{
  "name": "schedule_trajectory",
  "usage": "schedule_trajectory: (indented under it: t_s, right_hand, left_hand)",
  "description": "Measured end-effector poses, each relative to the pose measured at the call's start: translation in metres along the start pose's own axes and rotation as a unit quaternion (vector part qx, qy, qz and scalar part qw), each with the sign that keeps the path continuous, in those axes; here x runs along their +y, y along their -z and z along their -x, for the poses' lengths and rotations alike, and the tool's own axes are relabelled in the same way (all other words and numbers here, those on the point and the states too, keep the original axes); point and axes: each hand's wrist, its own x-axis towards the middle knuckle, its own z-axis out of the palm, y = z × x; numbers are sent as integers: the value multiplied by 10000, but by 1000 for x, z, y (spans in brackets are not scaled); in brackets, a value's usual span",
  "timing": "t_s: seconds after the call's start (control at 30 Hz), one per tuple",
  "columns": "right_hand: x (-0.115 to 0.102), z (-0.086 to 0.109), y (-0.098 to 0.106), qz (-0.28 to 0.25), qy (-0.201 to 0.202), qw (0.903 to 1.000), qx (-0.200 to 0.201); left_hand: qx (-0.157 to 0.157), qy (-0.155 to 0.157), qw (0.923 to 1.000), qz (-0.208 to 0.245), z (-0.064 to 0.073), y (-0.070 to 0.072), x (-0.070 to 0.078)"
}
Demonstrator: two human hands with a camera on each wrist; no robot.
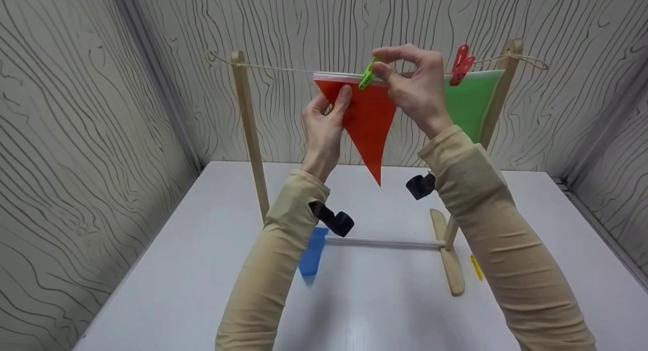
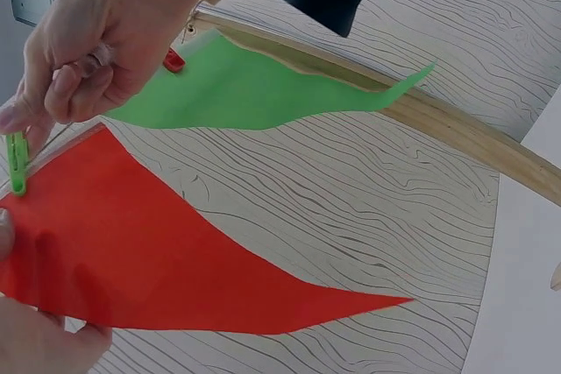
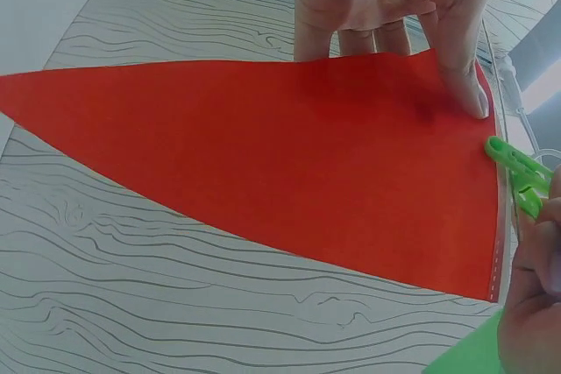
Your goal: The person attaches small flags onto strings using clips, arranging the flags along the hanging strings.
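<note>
A red triangular pennant [image 1: 372, 125] hangs point down, its pale top edge along a thin string [image 1: 283, 68]. My left hand [image 1: 324, 130] holds it near the upper left side, thumb in front and fingers behind. With thumb and fingers, my right hand [image 1: 417, 85] pinches a green clothespin [image 1: 368, 73] at the pennant's top edge. The right wrist view shows this clothespin [image 3: 517, 164] lying across the edge and string; whether it grips them I cannot tell. Right of my right hand, a green pennant [image 1: 468, 105] hangs under a red clothespin [image 1: 460, 67].
Wooden posts stand at left [image 1: 250, 138] and right [image 1: 498, 103], the string running between them. A white rod [image 1: 385, 242] lies low near a wooden foot [image 1: 450, 260]. On the white table [image 1: 374, 300] are a blue pennant [image 1: 312, 255], partly hidden, and a yellow clothespin [image 1: 477, 267].
</note>
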Motion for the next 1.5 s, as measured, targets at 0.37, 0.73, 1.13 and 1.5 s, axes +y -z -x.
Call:
schedule_trajectory:
  t_s: [0.37, 0.73, 1.13, 1.5]
  right_hand:
    - [0, 3, 3, -574, -297, 9977, -210]
    - [3, 6, 2, -814, -419, 9955, -234]
    - [5, 9, 2, -918, -415, 9943, -341]
    - [5, 13, 1, -849, -222, 9957, -288]
  left_hand:
    - [10, 155, 9997, 212, 0, 0, 1]
    - [-8, 131, 9993, 349, -1, 2, -1]
    - [-123, 175, 9980, 602, 0, 6, -4]
    - [-176, 223, 9982, 533, 4, 9, -8]
